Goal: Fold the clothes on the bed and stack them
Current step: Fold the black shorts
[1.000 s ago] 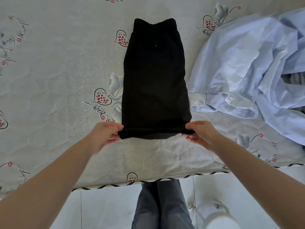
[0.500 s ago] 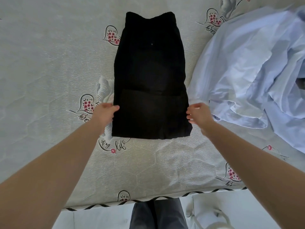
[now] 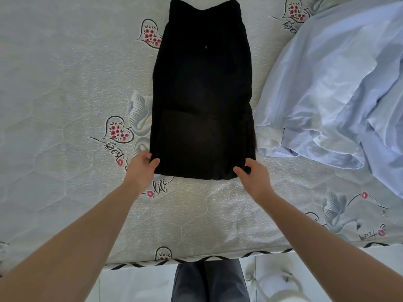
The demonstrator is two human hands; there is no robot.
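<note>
Both hands, left hand (image 3: 141, 168) and right hand (image 3: 254, 178), now pinch the near corners of the black garment (image 3: 201, 94) lying on the bed (image 3: 65, 83); having dropped back from its sides, they seem ready for another fold.

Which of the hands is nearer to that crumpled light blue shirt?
Right. The right hand grips the black garment's near right corner, just below the light blue shirt; the left hand grips the opposite corner.
</note>
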